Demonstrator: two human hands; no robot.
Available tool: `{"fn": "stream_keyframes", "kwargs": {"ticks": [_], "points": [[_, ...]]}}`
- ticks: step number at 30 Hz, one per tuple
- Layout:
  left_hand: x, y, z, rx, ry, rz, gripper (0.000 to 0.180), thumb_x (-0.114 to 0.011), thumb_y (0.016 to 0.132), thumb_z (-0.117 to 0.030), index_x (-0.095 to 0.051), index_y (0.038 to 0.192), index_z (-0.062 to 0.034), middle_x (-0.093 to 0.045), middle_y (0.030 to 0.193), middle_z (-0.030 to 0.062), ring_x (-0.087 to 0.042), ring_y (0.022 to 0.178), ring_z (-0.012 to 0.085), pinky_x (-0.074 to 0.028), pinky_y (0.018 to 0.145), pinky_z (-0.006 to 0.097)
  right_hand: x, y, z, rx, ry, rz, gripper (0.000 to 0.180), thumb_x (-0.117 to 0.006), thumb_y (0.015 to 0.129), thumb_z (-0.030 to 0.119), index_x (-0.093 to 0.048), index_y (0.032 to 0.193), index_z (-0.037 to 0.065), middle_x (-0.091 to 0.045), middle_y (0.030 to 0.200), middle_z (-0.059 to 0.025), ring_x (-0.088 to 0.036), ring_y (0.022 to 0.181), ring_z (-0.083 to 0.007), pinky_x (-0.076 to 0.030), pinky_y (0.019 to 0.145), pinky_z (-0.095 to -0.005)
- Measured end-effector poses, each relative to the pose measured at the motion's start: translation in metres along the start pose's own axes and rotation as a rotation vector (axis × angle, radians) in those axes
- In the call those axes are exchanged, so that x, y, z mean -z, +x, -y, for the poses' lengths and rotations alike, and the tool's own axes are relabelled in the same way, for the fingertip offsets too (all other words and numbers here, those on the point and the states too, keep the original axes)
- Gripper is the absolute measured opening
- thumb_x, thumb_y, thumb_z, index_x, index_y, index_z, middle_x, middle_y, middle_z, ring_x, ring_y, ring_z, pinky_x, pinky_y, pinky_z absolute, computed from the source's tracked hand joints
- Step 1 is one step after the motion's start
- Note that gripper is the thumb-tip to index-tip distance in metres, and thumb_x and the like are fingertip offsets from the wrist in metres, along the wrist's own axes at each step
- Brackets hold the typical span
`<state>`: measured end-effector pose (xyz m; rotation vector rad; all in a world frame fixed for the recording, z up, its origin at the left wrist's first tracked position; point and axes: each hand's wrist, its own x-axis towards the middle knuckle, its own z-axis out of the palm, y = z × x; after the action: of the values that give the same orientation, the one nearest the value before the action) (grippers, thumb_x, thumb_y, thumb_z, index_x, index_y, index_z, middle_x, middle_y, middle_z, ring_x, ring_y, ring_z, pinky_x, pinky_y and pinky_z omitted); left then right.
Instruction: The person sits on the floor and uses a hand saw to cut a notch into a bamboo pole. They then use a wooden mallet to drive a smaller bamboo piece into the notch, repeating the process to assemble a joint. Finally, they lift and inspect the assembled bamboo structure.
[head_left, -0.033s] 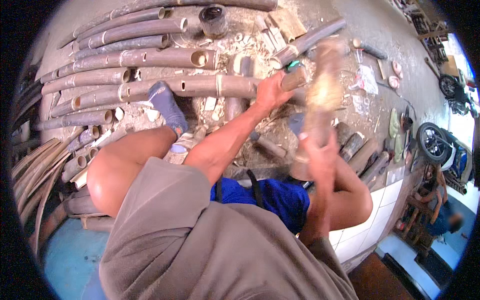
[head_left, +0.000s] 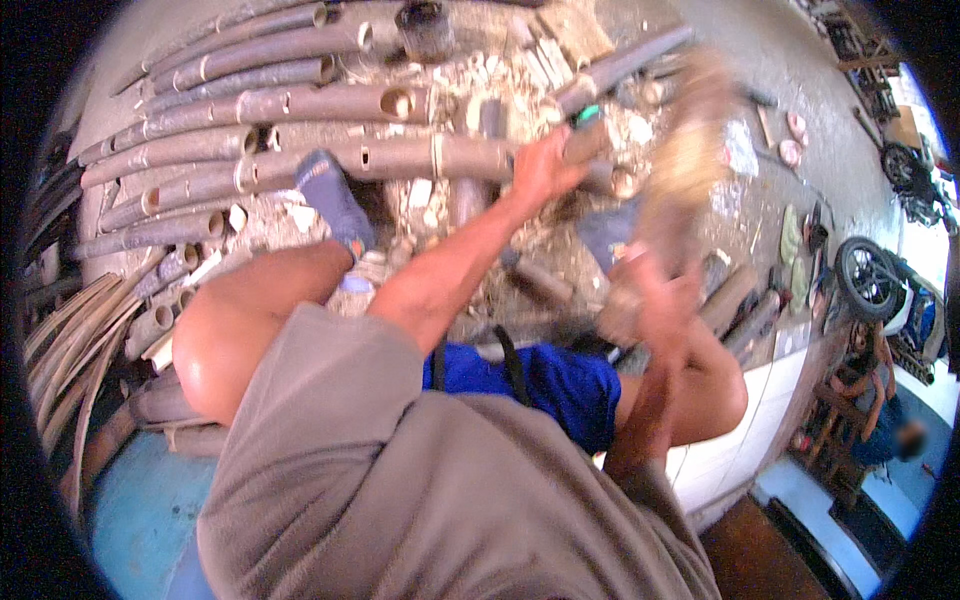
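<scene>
My left hand (head_left: 546,168) is closed around a short, thick brown handle (head_left: 584,143), which looks like wood; its lower end is hidden. Under that hand lies a long brown bamboo pole (head_left: 400,163) with small rectangular holes cut in it, and my left foot (head_left: 333,195) in a dark sock rests against it. My right hand (head_left: 665,300) grips a thick wooden club (head_left: 690,165), smeared by motion, with a pale, worn stretch along its middle. The club is raised to the right of the brown handle, apart from it. Something green (head_left: 586,115) shows just beyond my left hand.
Several more bamboo poles (head_left: 260,105) lie side by side at the left. Wood chips (head_left: 490,80) litter the floor around a dark pot (head_left: 424,32). Split strips (head_left: 75,330) are heaped at the far left. A motorcycle wheel (head_left: 868,280) and a seated person (head_left: 880,430) are at the right.
The club in my right hand has swung up and to the right, away from the brown handle. My left hand and the handle have shifted slightly.
</scene>
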<state>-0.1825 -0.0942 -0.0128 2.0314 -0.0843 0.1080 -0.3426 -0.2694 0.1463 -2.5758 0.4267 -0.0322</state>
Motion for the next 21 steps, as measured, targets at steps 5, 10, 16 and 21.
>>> {"fn": "stream_keyframes", "kwargs": {"ticks": [5,10,16,21], "points": [[-0.004,-0.004,-0.016,0.011,-0.009,0.042,0.043,-0.083,0.071,-0.033,-0.063,0.098,-0.0073,-0.071,0.087,0.0199,-0.070,0.086,0.0427,-0.054,0.076,0.051,0.120,0.048,0.040,-0.034,0.646,-0.648,0.056,-0.070,0.090,0.037,-0.059,0.130,-0.002,-0.070,0.114,-0.0214,-0.071,0.095,-0.0343,-0.057,0.089,-0.0422],[-0.010,-0.035,0.019,-0.137,-0.142,-0.019,0.046,-0.084,0.072,-0.035,-0.063,0.102,-0.0075,-0.072,0.092,0.0193,-0.070,0.089,0.0406,-0.056,0.080,0.049,-0.005,0.003,0.015,-0.105,0.294,0.477,0.060,-0.081,0.083,0.021,-0.059,0.134,-0.002,-0.066,0.129,-0.0201,-0.063,0.117,-0.0327,-0.049,0.105,-0.0420],[0.000,-0.005,-0.002,-0.014,0.019,0.050,0.046,-0.084,0.074,-0.036,-0.063,0.104,-0.0079,-0.073,0.095,0.0182,-0.071,0.090,0.0384,-0.056,0.081,0.048,0.130,0.030,0.016,0.247,0.458,-0.366,0.047,-0.079,0.087,0.040,-0.070,0.108,-0.001,-0.072,0.099,-0.0157,-0.068,0.080,-0.0250,-0.056,0.074,-0.0372],[-0.007,-0.004,-0.006,-0.028,-0.034,0.049,0.049,-0.084,0.074,-0.035,-0.064,0.112,-0.0092,-0.073,0.096,0.0182,-0.071,0.091,0.0401,-0.056,0.082,0.048,0.054,0.010,0.041,-0.038,0.475,-0.259,0.060,-0.074,0.090,0.037,-0.058,0.130,-0.004,-0.070,0.110,-0.0199,-0.068,0.095,-0.0260,-0.055,0.086,-0.0370]]}}
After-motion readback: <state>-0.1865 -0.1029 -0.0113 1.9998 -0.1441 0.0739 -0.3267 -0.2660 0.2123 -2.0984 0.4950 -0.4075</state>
